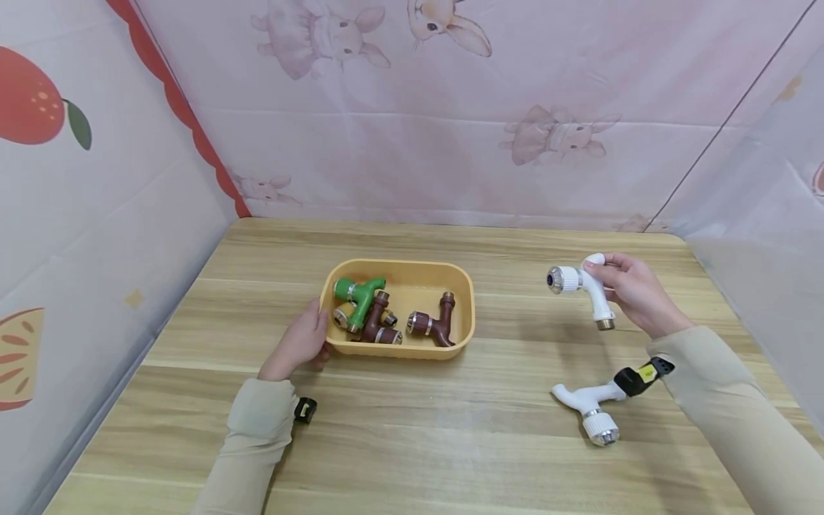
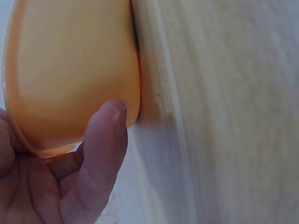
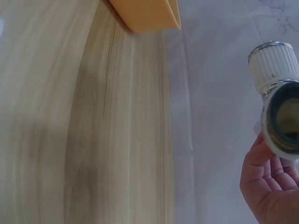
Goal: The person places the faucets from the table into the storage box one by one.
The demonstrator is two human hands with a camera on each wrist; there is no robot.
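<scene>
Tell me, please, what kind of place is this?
Probably a makeshift recording booth rather than a workshop: a wooden table enclosed by cartoon-printed sheets, with plastic taps sorted in a yellow tray.

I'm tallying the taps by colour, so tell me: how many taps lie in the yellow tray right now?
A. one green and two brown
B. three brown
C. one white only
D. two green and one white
A: the yellow tray holds one green tap and two brown taps; both white ones are outside it.
</scene>
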